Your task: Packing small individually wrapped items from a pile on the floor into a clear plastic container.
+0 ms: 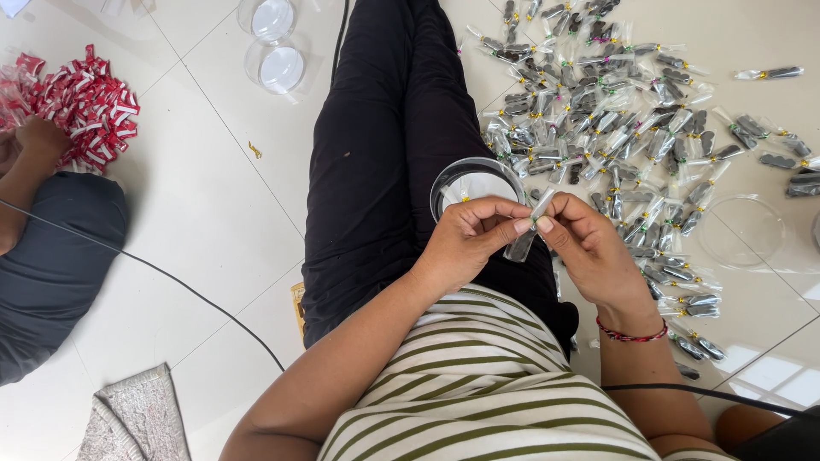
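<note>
My left hand (472,235) and my right hand (585,243) meet over my lap and together pinch a small clear plastic packet (527,235) with a dark piece inside. The fingertips of both hands grip its upper end. Just beyond my left hand a clear round plastic container (448,179) rests on my black trousers. A red bracelet circles my right wrist.
A large heap of small filled clear packets (615,128) covers the white tile floor to my right. A clear lid (743,229) lies by it. Two clear round containers (275,43) stand ahead. At left another person's arm reaches a pile of red packets (85,98). A grey cloth (137,418) lies near left.
</note>
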